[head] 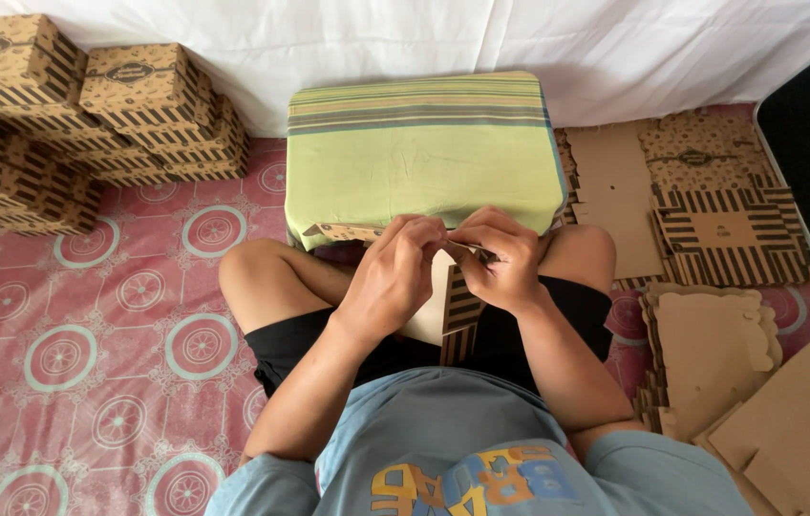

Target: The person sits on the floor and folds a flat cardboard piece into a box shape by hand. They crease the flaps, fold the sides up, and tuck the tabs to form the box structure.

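Seated cross-legged before a green striped cushion (421, 153), a person's left hand (394, 272) and right hand (503, 260) pinch a flat cardboard box blank (450, 304) over the lap, where creasing squarely along the scored lines matters.

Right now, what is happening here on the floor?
A person sits cross-legged on a patterned red mat, both hands folding a flat cardboard box blank over the lap. The left hand and right hand pinch its upper edge together. In front lies a green striped cushion. Finished striped boxes are stacked at the far left; unfolded blanks lie in piles at the right.
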